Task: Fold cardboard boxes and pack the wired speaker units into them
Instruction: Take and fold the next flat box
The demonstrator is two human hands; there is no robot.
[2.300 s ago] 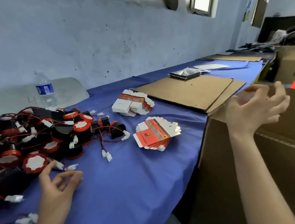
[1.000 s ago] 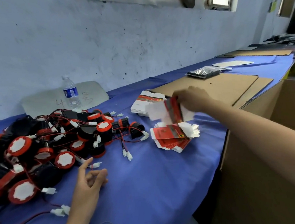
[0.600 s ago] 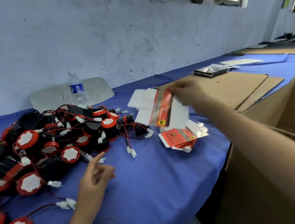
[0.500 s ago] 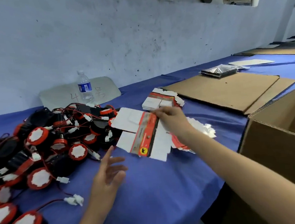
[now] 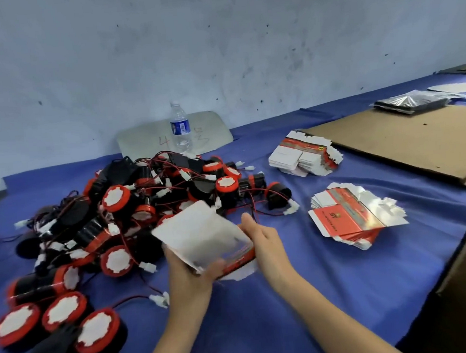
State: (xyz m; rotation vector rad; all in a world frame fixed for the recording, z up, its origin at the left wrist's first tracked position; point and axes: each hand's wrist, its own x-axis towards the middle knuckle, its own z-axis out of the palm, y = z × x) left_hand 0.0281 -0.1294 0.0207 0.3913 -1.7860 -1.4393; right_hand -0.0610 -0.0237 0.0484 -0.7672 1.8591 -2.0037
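Now has box (image 5: 203, 234) off stack (image 5: 352, 222), up over counter (image 5: 265, 313) just before speakers (image 5: 144, 200). Grips it with left hand (image 5: 189, 277), curling fingers (image 5: 174, 257) beneath and thumb on top; presses right hand (image 5: 265, 243), with fingers straight and together, against red edge. Best squeeze both creases evenly to square it.

One box blank (image 5: 200, 234), white side up with a red edge, is tilted at center frame. The left hand (image 5: 189, 277) grips it and the right hand (image 5: 265, 246) lies flat against its right edge. More red-and-white blanks sit in a near stack (image 5: 349, 223) right of center and a far stack (image 5: 302, 157) above it. The speaker units (image 5: 115, 198), black with red rims and red wires, are heaped on the left.
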